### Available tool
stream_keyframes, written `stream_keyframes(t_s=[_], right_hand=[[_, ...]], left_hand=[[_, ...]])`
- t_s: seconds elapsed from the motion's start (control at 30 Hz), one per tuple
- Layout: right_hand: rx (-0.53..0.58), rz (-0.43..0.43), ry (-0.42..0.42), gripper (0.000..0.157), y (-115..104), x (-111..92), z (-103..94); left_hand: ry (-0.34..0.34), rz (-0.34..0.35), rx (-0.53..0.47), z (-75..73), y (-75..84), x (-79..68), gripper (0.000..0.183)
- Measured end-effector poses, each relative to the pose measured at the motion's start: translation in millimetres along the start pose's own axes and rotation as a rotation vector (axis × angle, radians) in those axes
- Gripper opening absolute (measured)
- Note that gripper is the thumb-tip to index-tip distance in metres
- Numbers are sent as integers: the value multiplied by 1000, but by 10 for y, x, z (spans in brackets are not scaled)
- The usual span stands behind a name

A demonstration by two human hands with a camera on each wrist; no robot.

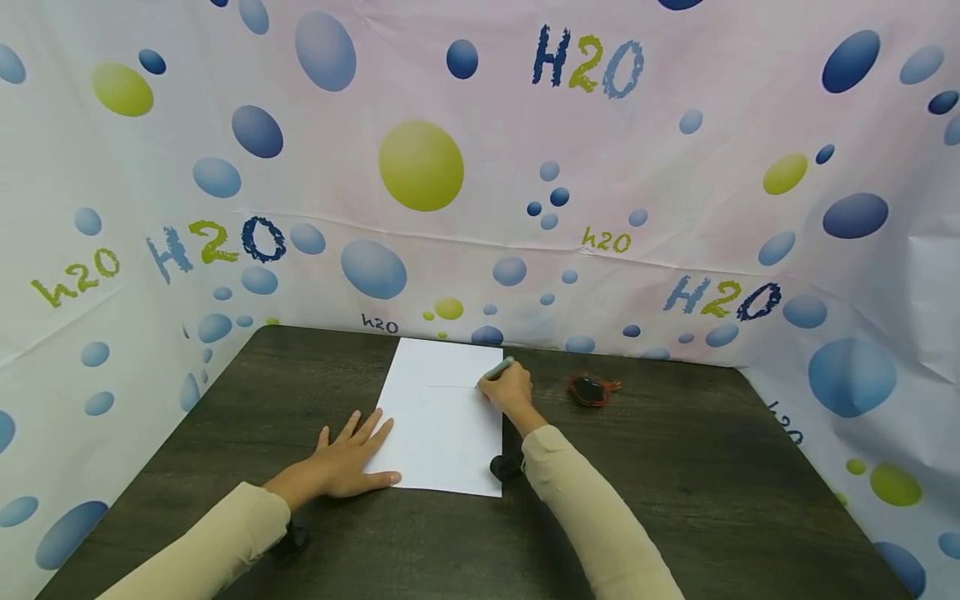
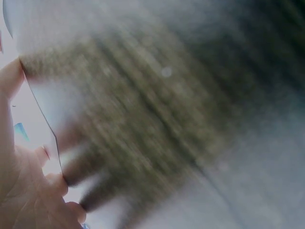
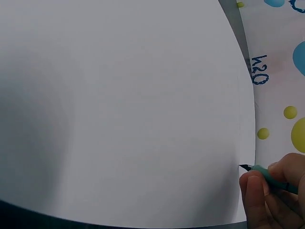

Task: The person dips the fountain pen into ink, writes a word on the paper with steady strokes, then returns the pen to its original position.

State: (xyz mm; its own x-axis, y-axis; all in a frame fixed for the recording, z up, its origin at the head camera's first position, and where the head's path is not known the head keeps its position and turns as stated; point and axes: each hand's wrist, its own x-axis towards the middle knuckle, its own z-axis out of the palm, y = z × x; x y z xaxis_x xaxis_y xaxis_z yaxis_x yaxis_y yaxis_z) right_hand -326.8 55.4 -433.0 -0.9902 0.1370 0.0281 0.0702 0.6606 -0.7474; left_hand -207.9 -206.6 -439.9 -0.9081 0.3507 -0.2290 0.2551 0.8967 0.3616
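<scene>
A white sheet of paper (image 1: 438, 437) lies on the dark wooden table. My right hand (image 1: 512, 390) pinches a teal pen (image 1: 498, 369) near the sheet's upper right edge. In the right wrist view the pen's dark tip is right at the paper, with the fingers curled round its barrel. One thin straight line (image 1: 448, 387) runs across the upper part of the sheet, ending at the pen tip. Fingers spread, my left hand (image 1: 341, 467) rests flat at the paper's lower left edge, its thumb and fingertips overlapping the sheet. The left wrist view shows that hand blurred from below.
Right of the paper lie sunglasses with an orange-red frame (image 1: 590, 389). A wall cloth (image 1: 480, 225) printed with bubbles and "H2O" surrounds the table's back and sides. Dark table surface (image 1: 690, 467) extends right of the right arm.
</scene>
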Motion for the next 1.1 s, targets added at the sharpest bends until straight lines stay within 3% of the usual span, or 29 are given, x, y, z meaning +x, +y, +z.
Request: stream_keyframes(t_s=[0.33, 0.57, 1.1], right_hand=[[31, -43, 16, 18, -81, 35, 36], [64, -63, -17, 10, -209, 73, 91], [68, -104, -33, 4, -295, 140, 226]], left_hand=[[10, 11, 12, 84, -120, 68, 97], [26, 6, 23, 134, -163, 109, 97], [-33, -7, -6, -30, -4, 6, 96]])
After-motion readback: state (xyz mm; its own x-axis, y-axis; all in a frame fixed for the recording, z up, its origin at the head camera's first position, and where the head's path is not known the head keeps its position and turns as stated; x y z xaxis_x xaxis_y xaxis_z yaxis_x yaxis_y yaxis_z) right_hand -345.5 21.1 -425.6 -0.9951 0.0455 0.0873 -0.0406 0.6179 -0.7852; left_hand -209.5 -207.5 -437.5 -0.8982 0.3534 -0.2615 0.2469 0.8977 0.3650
